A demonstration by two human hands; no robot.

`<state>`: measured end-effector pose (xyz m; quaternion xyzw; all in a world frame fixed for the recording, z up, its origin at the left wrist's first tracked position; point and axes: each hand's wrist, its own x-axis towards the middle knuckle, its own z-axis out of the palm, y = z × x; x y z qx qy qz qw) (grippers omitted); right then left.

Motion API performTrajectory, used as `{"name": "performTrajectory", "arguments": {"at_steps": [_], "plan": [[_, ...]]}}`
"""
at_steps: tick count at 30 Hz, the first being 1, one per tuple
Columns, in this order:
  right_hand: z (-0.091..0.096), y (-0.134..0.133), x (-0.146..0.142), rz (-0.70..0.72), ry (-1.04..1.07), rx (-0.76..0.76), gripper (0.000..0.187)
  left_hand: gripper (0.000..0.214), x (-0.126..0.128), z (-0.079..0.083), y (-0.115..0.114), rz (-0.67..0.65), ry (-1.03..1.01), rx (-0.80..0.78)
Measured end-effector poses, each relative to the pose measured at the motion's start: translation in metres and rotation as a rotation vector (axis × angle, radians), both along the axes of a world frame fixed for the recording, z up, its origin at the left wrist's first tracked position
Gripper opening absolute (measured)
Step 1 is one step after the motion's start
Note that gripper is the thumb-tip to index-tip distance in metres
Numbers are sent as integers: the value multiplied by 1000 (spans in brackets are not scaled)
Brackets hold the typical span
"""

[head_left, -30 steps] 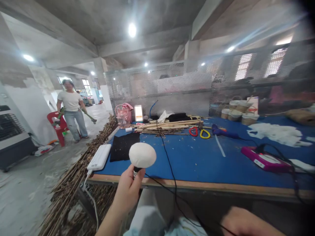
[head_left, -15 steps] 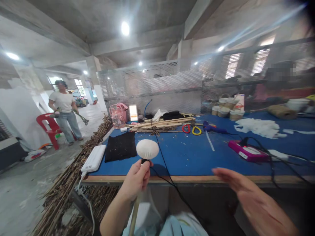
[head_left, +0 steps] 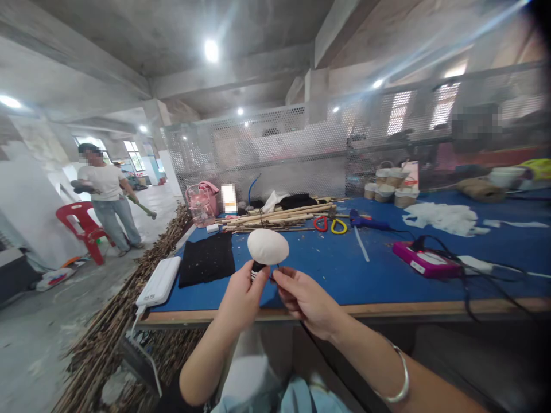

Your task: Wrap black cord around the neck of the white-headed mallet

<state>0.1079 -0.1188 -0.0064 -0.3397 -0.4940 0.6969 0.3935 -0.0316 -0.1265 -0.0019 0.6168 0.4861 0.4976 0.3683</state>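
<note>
Holding white cloth-wrapped ball (head_left: 267, 246) on dark stem, smooth, rounded

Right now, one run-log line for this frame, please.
left hand: gripping white ball-headed stick below head | right hand: fingertips at its neck, grip unclear | position: by blue table near edge | nearby: black cloth, white power bank

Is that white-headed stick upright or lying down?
Upright: the left hand holds the white-headed stick head-up, while the right hand pinches just beneath the head.

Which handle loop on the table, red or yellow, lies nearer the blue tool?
The yellow loop; the red loop lies on its far side from the blue tool.
</note>
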Motion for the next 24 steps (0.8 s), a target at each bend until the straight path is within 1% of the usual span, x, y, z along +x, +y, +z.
{"name": "performTrajectory", "arguments": {"at_steps": [1,3,5,6,8,10,11,13,15,16,18,21,23,24], "plan": [[2,1,1,-6,3,20,39,29,0,2,1,-36,-74,-59],[1,5,2,-37,25,76,43,30,1,4,1,-163,-250,-209],[-6,11,2,-83,63,107,46,31,3,4,3,-279,-432,-333],[-11,15,1,-105,83,113,47,31,5,2,4,-312,-505,-368],[-22,24,0,-132,103,109,47,33,9,-6,9,-312,-604,-384],[-31,31,-1,-166,71,120,45,34,12,-17,16,-263,-657,-374],[-34,35,-2,-199,30,154,44,35,14,-23,20,-235,-682,-373],[-38,41,-4,-292,-82,279,43,35,15,-33,26,-200,-727,-370],[-39,48,-5,-360,-183,388,41,35,14,-39,33,-196,-756,-364],[-39,51,-6,-373,-214,408,40,35,14,-40,36,-194,-766,-353],[-38,57,-7,-372,-212,373,36,34,12,-39,41,-181,-769,-331],[-36,63,-7,-325,-103,210,29,31,12,-35,45,-155,-732,-337],[-36,65,-6,-266,-27,101,26,31,12,-32,45,-167,-687,-361],[-35,65,-5,-240,-6,76,27,32,12,-31,44,-180,-661,-355]]}}
